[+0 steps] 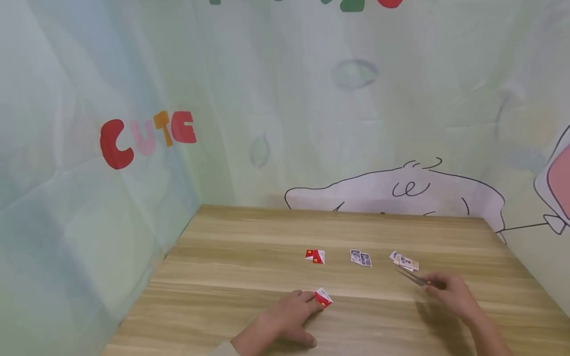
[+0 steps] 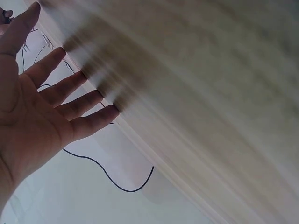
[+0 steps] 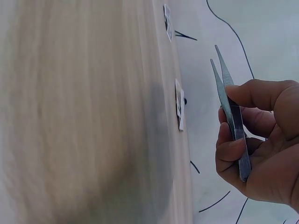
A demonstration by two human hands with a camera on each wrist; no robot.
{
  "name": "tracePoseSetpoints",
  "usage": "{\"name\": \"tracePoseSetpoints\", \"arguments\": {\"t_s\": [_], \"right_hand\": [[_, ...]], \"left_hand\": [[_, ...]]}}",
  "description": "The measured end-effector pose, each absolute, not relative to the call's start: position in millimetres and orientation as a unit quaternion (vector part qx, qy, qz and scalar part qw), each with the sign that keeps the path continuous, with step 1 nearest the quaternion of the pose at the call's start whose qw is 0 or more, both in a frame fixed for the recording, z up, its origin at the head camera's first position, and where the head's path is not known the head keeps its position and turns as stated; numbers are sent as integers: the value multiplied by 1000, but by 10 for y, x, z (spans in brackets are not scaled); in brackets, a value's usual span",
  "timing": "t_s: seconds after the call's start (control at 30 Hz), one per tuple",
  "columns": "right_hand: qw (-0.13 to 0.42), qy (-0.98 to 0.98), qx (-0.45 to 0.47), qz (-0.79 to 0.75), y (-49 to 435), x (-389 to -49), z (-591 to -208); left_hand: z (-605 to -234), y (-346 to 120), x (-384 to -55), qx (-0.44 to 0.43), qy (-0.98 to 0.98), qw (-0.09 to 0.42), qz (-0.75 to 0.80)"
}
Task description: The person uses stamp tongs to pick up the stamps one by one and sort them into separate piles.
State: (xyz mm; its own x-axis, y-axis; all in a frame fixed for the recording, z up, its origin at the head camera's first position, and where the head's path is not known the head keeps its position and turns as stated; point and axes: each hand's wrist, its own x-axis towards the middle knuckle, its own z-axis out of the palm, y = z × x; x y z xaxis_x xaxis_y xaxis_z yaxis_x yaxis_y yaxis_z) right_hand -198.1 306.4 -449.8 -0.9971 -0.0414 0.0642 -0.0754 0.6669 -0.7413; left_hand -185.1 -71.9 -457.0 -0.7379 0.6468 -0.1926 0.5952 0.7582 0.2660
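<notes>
My right hand (image 1: 451,294) holds a pair of metal tweezers (image 3: 229,107) between thumb and fingers, their tips slightly apart with nothing between them. In the head view the tweezers' tips hover just in front of a small pile of pale printed cards (image 1: 406,261). My left hand (image 1: 291,316) rests on the table with its fingers extended, the fingertips touching the tabletop in the left wrist view. Beside those fingertips lies a small red-and-white card (image 1: 323,297), its edge partly covered by a finger.
Farther back on the wooden table (image 1: 231,257) lie a pair of red-and-white cards (image 1: 315,256) and a pair of grey printed cards (image 1: 361,257). A printed fabric curtain (image 1: 267,99) hangs behind the table and along its left side.
</notes>
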Motion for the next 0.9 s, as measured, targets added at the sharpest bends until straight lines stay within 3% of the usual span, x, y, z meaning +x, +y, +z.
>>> {"name": "tracePoseSetpoints", "arguments": {"t_s": [0.5,0.9], "right_hand": [[27,-909,81,407,2819,-1970,-4550],[-9,-893,108,436,2627,-1967,-4609]], "left_hand": [[-4584,-713,-1853,343,927,124,88],[-4573,-710,-1865,326,931,137,92]]}}
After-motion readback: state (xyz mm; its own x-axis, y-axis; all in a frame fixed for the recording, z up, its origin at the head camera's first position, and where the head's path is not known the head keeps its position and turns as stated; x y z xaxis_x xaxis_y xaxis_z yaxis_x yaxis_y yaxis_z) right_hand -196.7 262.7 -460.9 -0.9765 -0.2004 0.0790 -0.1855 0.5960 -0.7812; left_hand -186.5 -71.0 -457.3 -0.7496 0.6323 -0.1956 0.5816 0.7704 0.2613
